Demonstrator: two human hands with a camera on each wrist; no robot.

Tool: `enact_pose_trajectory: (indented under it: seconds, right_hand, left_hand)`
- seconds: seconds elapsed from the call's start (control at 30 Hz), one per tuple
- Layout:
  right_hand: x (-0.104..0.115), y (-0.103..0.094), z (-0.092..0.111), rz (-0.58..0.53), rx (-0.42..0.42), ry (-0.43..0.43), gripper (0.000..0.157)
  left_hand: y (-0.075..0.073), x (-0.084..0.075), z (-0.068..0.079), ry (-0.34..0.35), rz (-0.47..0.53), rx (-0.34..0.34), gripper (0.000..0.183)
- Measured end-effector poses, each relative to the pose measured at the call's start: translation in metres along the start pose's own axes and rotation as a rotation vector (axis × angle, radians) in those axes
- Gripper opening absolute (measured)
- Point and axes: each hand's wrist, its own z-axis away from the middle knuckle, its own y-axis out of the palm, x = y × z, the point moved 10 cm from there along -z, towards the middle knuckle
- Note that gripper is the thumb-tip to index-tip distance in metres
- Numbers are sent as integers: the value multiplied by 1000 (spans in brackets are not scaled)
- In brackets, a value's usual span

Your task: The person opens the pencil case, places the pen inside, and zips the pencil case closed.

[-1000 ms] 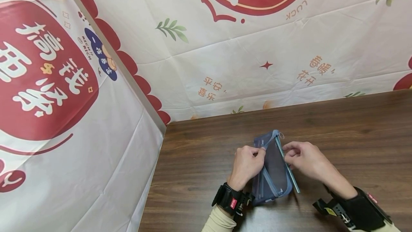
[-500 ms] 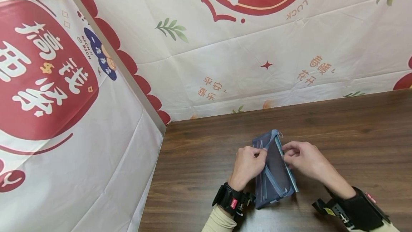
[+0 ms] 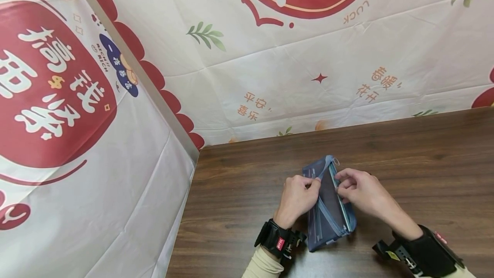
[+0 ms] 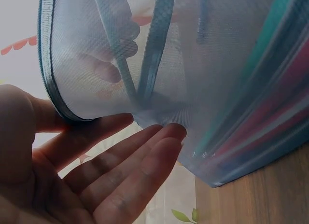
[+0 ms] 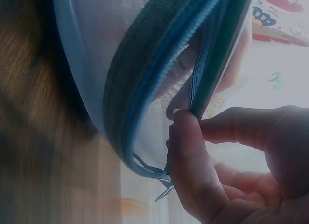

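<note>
A blue see-through mesh zip pouch (image 3: 318, 231) stands tilted on the table with its mouth unzipped. My left hand (image 3: 299, 194) pinches one edge of that mouth between thumb and forefinger. In the left wrist view, the other left fingers (image 4: 140, 180) stretch out beneath the mesh. Thumb and forefinger of my right hand (image 3: 360, 190) pinch a long thin green stick (image 5: 215, 64) at the opposite side of the opening. From the head view the stick lies lengthwise within the mouth, along the zip (image 5: 159, 74). Pink and green strips show through the mesh in the left wrist view.
The brown wooden table (image 3: 239, 192) runs under both hands. Behind it rises a white printed cloth (image 3: 270, 76), and another printed cloth panel (image 3: 127, 175) borders its left side. Black wrist straps (image 3: 275, 239) with camera mounts sit on both wrists.
The green stick, whose near end stuck out past the pouch, has moved left and down into the open mouth with my right hand. The pouch's near end has swung slightly.
</note>
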Motion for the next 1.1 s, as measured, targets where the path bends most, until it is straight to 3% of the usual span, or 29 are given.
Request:
enact_pose_trajectory:
  seconds: [0.73, 1.1]
  right_hand:
    - [1, 7, 1, 7, -14, 9, 22]
    - [8, 4, 0, 83, -16, -66, 16]
  left_hand:
    - [-1, 0, 0, 5, -14, 1, 48]
    - [-1, -1, 0, 12, -30, -1, 48]
